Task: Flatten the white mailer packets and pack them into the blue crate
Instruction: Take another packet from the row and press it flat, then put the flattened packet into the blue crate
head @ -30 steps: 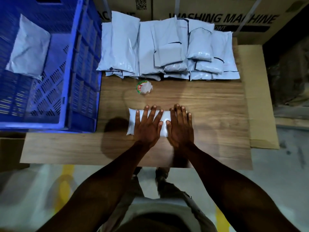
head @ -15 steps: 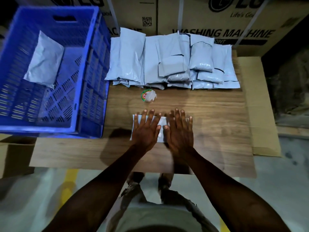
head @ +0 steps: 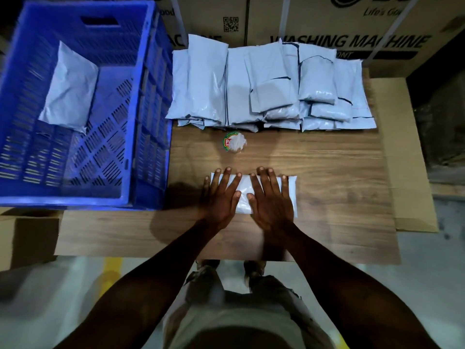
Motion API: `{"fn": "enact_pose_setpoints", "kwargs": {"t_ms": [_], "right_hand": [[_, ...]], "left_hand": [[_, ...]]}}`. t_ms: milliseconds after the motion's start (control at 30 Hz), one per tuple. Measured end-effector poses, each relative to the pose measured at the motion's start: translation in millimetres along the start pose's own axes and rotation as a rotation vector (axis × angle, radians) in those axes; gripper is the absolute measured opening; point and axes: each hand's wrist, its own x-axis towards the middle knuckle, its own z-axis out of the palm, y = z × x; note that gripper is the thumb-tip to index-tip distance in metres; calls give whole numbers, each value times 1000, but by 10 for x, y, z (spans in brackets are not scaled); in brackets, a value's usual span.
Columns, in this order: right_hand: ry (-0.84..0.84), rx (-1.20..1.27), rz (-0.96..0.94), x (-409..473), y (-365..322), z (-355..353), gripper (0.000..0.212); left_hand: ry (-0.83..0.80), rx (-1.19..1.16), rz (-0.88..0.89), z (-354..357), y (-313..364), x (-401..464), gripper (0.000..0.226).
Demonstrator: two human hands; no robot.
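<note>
A white mailer packet [head: 243, 197] lies flat on the wooden table [head: 339, 177] in front of me. My left hand [head: 220, 197] presses on its left half with straight, spread fingers. My right hand [head: 270, 200] presses on its right half the same way. Both palms hide much of the packet. The blue crate [head: 141, 102] stands at the table's left, and one white packet [head: 69, 88] lies inside it against the far left corner. A stack of several white packets [head: 269, 84] lies in rows along the table's far edge.
A small round roll with a red and green label [head: 234, 141] sits between the stack and my hands. Large cardboard washing machine boxes [head: 352, 26] stand behind the table. A flat cardboard sheet [head: 402, 152] juts out at the table's right.
My hands have spread apart across the packet, the right hand sliding right, so more of its middle shows. The view has tilted up.
</note>
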Motion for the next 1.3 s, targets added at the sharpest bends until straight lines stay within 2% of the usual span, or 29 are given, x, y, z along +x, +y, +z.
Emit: {"fn": "enact_pose_setpoints", "kwargs": {"t_ms": [233,400,500,733,933,1067,1300], "right_hand": [[35,-13,-46,-120,199,-252,72],[-119,-113,-30,-285,431,-301,80],[-172,-51,15,-352,355,-272,83],[-32,63,145,-691,-12,-302,76],[204,60,150,-983,-345,-819,79],[294,96,183,-1034,-673,-1216,76],[415,159,197,-753,-1615,-1678,73]], "left_hand": [[-46,3,139,-180,-124,-70,60],[-111,54,272,-162,-270,-184,75],[-134,1,327,-116,-303,-140,71],[-100,0,525,-337,-399,-106,69],[-43,-28,744,-1219,-376,-32,65],[18,41,924,-1980,-454,45,60],[30,170,965,-3150,-1017,-73,63]]}}
